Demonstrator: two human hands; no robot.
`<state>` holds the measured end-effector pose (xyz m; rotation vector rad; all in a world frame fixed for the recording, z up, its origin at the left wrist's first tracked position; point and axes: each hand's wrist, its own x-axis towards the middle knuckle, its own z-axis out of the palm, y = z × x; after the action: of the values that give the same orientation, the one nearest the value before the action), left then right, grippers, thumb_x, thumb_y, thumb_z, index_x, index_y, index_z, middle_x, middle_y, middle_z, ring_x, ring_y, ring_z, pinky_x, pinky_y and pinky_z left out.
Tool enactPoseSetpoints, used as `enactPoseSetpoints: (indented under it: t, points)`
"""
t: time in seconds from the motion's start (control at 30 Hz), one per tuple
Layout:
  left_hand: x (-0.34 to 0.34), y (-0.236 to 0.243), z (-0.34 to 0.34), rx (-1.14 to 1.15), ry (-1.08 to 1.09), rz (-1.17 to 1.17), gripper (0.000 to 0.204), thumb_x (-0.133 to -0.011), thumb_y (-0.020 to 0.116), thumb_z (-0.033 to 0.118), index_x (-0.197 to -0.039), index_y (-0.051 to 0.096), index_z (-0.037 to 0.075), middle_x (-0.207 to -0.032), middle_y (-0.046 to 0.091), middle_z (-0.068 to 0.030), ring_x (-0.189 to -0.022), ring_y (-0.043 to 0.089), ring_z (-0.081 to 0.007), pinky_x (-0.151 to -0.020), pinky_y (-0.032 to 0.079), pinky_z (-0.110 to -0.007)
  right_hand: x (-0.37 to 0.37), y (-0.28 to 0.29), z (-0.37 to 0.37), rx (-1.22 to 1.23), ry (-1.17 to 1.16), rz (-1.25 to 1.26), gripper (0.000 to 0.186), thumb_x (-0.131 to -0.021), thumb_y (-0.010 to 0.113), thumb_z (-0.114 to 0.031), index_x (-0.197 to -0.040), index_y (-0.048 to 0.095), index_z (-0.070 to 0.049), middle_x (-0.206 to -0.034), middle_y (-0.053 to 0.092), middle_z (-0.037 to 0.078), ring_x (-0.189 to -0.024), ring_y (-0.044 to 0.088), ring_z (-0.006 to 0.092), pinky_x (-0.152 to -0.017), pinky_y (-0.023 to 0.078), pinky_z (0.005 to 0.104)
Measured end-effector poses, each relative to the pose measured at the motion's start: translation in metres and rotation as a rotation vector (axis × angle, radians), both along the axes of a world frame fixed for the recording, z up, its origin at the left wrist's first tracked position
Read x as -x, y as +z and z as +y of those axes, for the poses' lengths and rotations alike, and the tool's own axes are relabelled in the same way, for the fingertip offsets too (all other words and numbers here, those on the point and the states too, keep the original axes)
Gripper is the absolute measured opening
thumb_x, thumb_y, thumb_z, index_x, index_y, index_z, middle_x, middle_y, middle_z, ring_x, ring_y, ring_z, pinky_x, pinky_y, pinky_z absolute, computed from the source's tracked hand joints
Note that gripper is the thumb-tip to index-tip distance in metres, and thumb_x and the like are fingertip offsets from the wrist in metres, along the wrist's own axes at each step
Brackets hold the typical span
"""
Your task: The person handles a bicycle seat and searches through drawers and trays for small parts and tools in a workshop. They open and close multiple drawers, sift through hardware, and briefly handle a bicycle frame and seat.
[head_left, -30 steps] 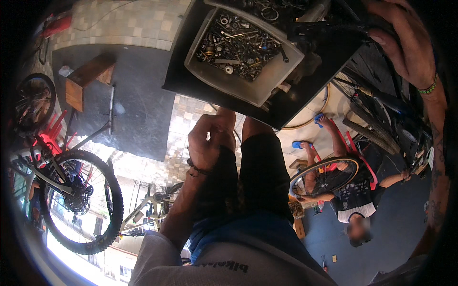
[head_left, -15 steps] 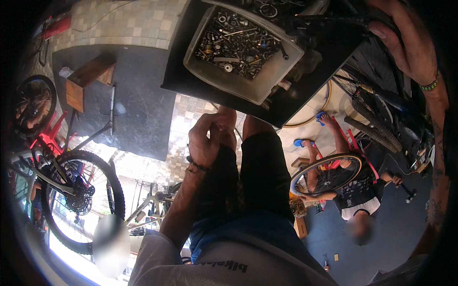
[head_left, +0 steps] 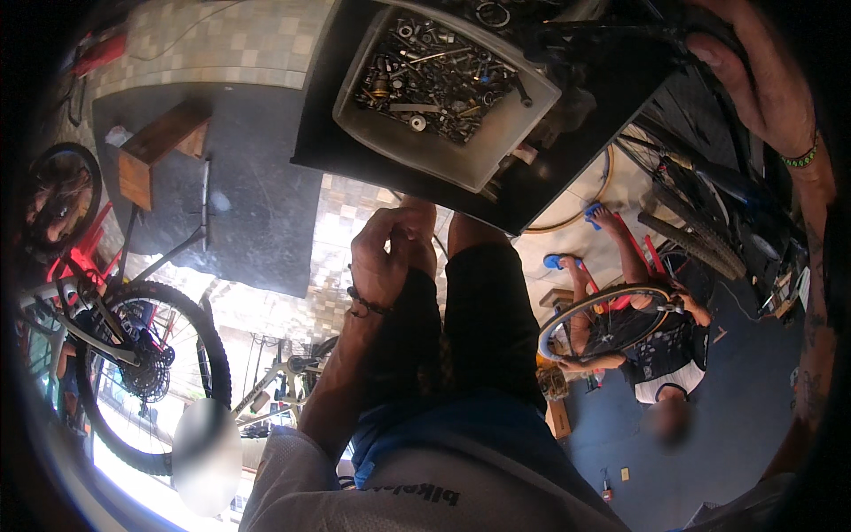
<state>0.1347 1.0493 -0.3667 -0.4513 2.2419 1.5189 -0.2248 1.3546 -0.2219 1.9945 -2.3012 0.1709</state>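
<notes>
My left hand (head_left: 381, 257) hangs just below the near edge of a black drawer (head_left: 310, 142), above my leg. Its fingers are curled together, and whatever may be in them is hidden. In the drawer sits a translucent plastic bin (head_left: 474, 168) full of loose bolts, washers and small metal parts (head_left: 434, 75). My right hand (head_left: 762, 89) is at the upper right, beside the drawer's far right part. The thumb stretches toward a dark bar-like part (head_left: 612, 37); the other fingers are mostly cut off or lost in shadow, so its hold cannot be told.
At right, a co-worker (head_left: 665, 359) sits with a bicycle wheel (head_left: 554, 330). Bicycle parts and loose tires (head_left: 691, 244) lie below my right hand. On the left, a wooden piece (head_left: 137, 182) rests near a dark mat (head_left: 257, 195); a bicycle wheel (head_left: 213, 346) stands below it.
The view has shifted slightly. The co-worker's arm, held out to the side with a dark hammer-like tool, has come in to the wheel. My hands keep their poses.
</notes>
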Motion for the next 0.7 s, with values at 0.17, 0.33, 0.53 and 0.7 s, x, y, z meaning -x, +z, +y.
enactPoseSetpoints:
  t: [0.17,0.33,0.53,0.7]
  points:
    - [-0.003,-0.004,0.002,0.011,-0.007,-0.033,0.024,-0.093,0.055,-0.008,-0.107,0.071,0.001,-0.091,0.072,-0.0167,-0.08,0.073,-0.0311,-0.071,0.057,-0.038,0.002,0.0,0.002,-0.01,0.0,0.007,0.044,-0.1,0.069,-0.042,-0.095,0.068,0.002,-0.074,0.068,0.01,-0.067,0.065,0.0313,-0.096,0.049,0.0436]
    - [-0.009,-0.01,0.005,0.014,0.0,0.01,0.027,-0.093,0.052,-0.008,-0.11,0.072,0.0,-0.094,0.074,-0.0139,-0.083,0.073,-0.0237,-0.074,0.058,-0.034,0.003,0.0,0.003,-0.019,0.006,0.028,0.044,-0.1,0.069,-0.042,-0.095,0.068,0.002,-0.074,0.068,0.01,-0.067,0.065,0.0312,-0.096,0.049,0.0435]
    - [-0.006,-0.01,0.002,0.014,-0.019,-0.002,0.033,-0.09,0.05,-0.011,-0.112,0.073,0.0,-0.096,0.075,-0.0123,-0.084,0.074,-0.0198,-0.075,0.058,-0.031,-0.002,-0.003,0.001,0.04,-0.031,0.03,0.044,-0.1,0.068,-0.042,-0.094,0.068,0.002,-0.073,0.067,0.009,-0.063,0.064,0.0301,-0.096,0.049,0.0428]
    - [-0.002,-0.007,0.005,0.0,-0.004,-0.017,0.023,-0.095,0.053,-0.006,-0.107,0.071,0.001,-0.095,0.074,-0.0164,-0.083,0.074,-0.0295,-0.073,0.058,-0.037,0.006,-0.005,0.006,0.025,0.003,0.041,0.044,-0.1,0.069,-0.043,-0.094,0.068,0.001,-0.074,0.069,0.01,-0.061,0.063,0.0304,-0.096,0.049,0.0423]
